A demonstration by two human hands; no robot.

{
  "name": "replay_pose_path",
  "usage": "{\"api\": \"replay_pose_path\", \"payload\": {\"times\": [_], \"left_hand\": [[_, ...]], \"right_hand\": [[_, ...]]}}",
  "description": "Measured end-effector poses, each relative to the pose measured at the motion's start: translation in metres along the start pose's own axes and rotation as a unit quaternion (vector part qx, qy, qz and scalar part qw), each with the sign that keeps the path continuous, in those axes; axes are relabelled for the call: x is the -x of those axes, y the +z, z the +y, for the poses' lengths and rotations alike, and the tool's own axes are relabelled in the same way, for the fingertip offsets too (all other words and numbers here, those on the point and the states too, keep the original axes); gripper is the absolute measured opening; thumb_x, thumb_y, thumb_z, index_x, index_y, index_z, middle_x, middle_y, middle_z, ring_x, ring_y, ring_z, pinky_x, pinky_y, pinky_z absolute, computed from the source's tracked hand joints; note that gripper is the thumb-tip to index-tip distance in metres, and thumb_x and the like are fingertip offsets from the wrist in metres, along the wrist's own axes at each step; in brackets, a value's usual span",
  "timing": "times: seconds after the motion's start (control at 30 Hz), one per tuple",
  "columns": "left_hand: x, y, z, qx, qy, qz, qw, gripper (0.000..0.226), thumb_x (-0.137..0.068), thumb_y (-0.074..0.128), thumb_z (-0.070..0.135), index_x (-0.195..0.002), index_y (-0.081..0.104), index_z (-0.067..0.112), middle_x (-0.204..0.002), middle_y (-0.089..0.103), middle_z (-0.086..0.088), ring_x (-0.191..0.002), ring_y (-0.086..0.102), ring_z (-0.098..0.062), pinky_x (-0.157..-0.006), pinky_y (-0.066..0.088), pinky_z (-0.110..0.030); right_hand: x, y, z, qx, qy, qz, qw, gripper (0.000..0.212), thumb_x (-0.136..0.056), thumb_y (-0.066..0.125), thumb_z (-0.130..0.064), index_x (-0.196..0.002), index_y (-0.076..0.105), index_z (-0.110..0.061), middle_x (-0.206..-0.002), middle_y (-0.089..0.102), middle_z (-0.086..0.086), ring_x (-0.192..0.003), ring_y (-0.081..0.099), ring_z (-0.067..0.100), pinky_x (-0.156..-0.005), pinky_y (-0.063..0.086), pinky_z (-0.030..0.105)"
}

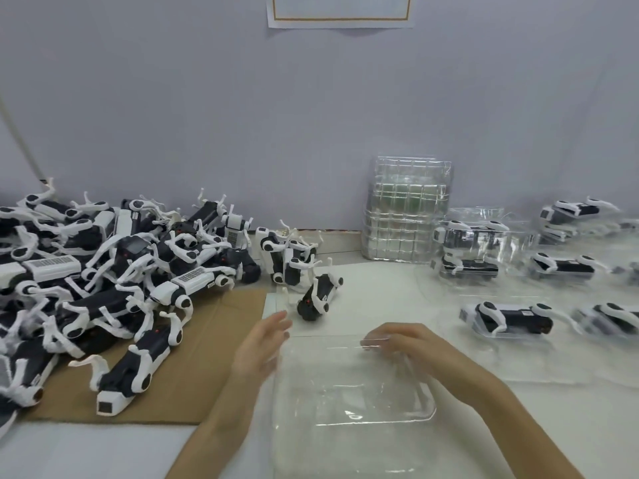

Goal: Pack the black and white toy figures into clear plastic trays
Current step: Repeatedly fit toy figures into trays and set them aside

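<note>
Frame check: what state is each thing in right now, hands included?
front tray: empty, lying flat.
right hand: fingers curled on the front tray's far rim.
left hand: open, at the tray's left edge.
loose figures: heaped, unpacked, on cardboard.
single figure: on its side, unpacked.
tray stack: empty, stacked.
trays at right: filled with figures.

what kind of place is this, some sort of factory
Probably a toy packing bench in a small factory: a heap of identical black and white toy figures on cardboard, a stack of empty clear plastic trays by the wall, and packed trays laid out on the right.
</note>
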State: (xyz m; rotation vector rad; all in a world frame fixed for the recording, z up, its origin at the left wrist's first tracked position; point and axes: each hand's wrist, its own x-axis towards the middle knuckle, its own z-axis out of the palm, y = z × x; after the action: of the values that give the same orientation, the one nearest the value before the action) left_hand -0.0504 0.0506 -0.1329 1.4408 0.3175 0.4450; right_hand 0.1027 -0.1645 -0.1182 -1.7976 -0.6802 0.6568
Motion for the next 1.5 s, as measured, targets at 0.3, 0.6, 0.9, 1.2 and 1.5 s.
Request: {"api": "replay_pose_path", "payload": {"times": [0.3, 0.6, 0.9, 1.2, 1.5], "left_hand": [[0.002, -0.001, -0.013, -0.056, 0.016, -0.04, 0.998, 0.041, -0.065, 0.066, 0.02, -0.106, 0.068, 0.019, -0.106, 0.074, -0.003, -0.105, 0.067, -0.011, -0.08, 0.047, -0.014], [-0.001, -0.007, -0.014, -0.048, 0.017, -0.007, 0.999, 0.043, -0.064, 0.062, 0.015, -0.106, 0.068, 0.013, -0.103, 0.075, -0.007, -0.1, 0.068, -0.02, -0.087, 0.048, -0.029], [-0.004, -0.006, -0.017, -0.046, 0.028, -0.022, 0.998, 0.035, -0.065, 0.063, 0.019, -0.098, 0.071, 0.024, -0.102, 0.074, -0.005, -0.096, 0.068, -0.013, -0.08, 0.049, -0.021], [-0.002, -0.008, -0.017, -0.039, 0.029, -0.018, 0.999, 0.038, -0.065, 0.062, 0.02, -0.103, 0.068, 0.02, -0.102, 0.074, -0.002, -0.097, 0.068, -0.01, -0.079, 0.048, -0.016], [-0.004, -0.006, -0.019, -0.041, 0.022, -0.022, 0.999, 0.035, -0.066, 0.062, 0.022, -0.099, 0.069, 0.026, -0.101, 0.074, -0.001, -0.099, 0.067, -0.011, -0.083, 0.045, -0.022]], "right_hand": [[-0.006, 0.016, -0.001, -0.07, 0.001, 0.032, 0.997, 0.023, -0.093, 0.05, 0.003, -0.101, 0.071, 0.002, -0.108, 0.07, 0.024, -0.097, 0.067, 0.023, -0.094, 0.049, 0.031], [-0.035, 0.01, -0.014, -0.035, 0.104, 0.051, 0.993, 0.039, -0.095, 0.054, -0.052, -0.113, 0.069, -0.021, -0.106, 0.075, 0.0, -0.103, 0.069, 0.026, -0.096, 0.049, 0.034], [-0.13, 0.044, -0.051, 0.135, 0.201, 0.08, 0.967, 0.045, -0.091, 0.061, -0.053, -0.103, 0.056, -0.01, -0.086, 0.06, 0.005, -0.057, 0.054, 0.015, -0.048, 0.037, 0.019], [-0.134, 0.039, -0.057, 0.121, 0.15, 0.156, 0.969, 0.014, -0.082, 0.068, -0.015, -0.087, 0.057, -0.008, -0.082, 0.059, 0.011, -0.079, 0.064, 0.027, -0.075, 0.061, 0.038], [-0.033, 0.013, -0.087, 0.071, -0.126, 0.066, 0.987, 0.046, -0.085, 0.075, -0.008, -0.113, 0.063, -0.042, -0.105, 0.075, 0.005, -0.076, 0.074, 0.016, -0.058, 0.055, 0.021]]}}
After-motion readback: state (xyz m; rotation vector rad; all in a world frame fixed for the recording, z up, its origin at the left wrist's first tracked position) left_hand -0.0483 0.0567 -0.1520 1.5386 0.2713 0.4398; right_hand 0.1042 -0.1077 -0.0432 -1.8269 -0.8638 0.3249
